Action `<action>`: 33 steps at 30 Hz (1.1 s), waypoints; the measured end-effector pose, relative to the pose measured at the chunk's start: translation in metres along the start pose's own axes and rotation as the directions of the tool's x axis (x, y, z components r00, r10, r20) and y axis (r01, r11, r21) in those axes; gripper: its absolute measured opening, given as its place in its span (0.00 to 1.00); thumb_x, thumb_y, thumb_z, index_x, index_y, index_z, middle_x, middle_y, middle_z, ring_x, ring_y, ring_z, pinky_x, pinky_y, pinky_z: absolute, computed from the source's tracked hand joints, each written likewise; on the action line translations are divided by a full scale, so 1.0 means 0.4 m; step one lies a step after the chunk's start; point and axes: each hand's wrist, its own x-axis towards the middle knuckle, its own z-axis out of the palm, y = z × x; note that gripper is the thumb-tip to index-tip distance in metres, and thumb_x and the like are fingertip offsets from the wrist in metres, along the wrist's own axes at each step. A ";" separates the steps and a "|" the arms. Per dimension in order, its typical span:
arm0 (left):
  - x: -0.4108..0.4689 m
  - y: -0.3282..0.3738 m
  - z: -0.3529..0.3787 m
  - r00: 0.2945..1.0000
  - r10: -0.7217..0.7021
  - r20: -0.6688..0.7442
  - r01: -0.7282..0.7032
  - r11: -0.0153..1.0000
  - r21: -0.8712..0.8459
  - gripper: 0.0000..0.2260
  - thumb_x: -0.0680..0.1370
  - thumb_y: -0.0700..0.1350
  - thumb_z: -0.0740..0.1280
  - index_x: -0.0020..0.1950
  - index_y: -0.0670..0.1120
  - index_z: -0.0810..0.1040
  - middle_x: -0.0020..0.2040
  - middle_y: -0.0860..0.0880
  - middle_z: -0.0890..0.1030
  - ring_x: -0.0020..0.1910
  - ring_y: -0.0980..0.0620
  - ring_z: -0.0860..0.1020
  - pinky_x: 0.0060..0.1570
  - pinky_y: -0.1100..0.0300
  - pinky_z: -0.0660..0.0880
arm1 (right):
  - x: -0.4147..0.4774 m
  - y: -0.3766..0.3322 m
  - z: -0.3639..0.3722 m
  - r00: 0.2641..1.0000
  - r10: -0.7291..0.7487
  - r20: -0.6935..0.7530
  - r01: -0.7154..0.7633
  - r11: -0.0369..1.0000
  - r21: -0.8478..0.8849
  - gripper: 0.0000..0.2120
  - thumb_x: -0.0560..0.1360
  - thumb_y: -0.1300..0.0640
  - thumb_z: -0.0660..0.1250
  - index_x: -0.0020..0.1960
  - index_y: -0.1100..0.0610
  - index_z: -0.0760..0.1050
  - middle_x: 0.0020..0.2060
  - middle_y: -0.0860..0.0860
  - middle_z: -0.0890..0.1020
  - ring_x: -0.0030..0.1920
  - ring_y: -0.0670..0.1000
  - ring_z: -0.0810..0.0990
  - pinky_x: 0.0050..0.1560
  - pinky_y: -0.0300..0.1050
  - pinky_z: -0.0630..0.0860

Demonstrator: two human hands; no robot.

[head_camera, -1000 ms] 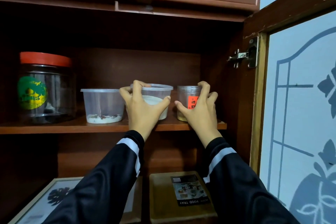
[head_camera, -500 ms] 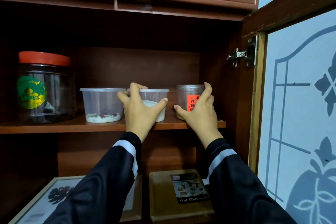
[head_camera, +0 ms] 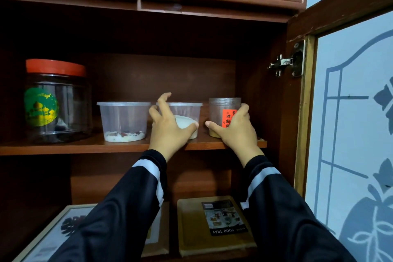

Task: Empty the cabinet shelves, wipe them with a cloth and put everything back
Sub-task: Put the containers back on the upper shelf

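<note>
At the far left of the shelf (head_camera: 63,148) stands a large clear jar (head_camera: 56,100) with a red lid and a green label; what it holds cannot be made out. Beside it is a lidless tub (head_camera: 123,121) with a thin white and reddish layer at the bottom. The left hand (head_camera: 168,127) is spread at the second tub (head_camera: 187,117), which holds something white, thumb on its front wall, fingers lifted by the rim. Just apart, the right hand (head_camera: 236,132) grips the small jar (head_camera: 224,112) with a red label, near the shelf's front edge. Open room lies behind the containers. The cabinet door (head_camera: 350,112) stands open at right.
</note>
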 end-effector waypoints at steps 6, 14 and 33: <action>0.001 0.003 -0.007 0.990 -0.087 0.110 0.083 0.996 0.041 0.49 0.72 0.48 0.75 0.79 0.58 0.40 0.76 0.40 0.52 0.66 0.41 0.71 0.57 0.60 0.67 | 0.002 0.005 -0.006 0.998 0.018 0.058 -0.013 0.997 -0.075 0.48 0.68 0.39 0.75 0.73 0.61 0.53 0.66 0.58 0.71 0.61 0.59 0.76 0.52 0.50 0.75; -0.005 0.012 -0.018 0.991 -0.079 0.110 0.070 0.994 0.088 0.47 0.72 0.47 0.76 0.78 0.57 0.46 0.73 0.40 0.59 0.55 0.44 0.74 0.52 0.60 0.67 | -0.002 0.003 -0.008 0.999 0.015 0.038 -0.012 0.997 -0.076 0.45 0.67 0.40 0.76 0.70 0.61 0.55 0.64 0.58 0.70 0.60 0.60 0.76 0.53 0.51 0.76; -0.007 0.004 -0.015 0.994 -0.033 0.102 0.019 0.991 0.134 0.43 0.71 0.51 0.77 0.76 0.58 0.51 0.71 0.41 0.63 0.60 0.39 0.75 0.53 0.59 0.67 | -0.013 -0.003 -0.007 1.000 0.016 -0.009 -0.017 0.997 -0.079 0.44 0.64 0.39 0.76 0.66 0.62 0.58 0.63 0.58 0.71 0.62 0.60 0.73 0.57 0.52 0.74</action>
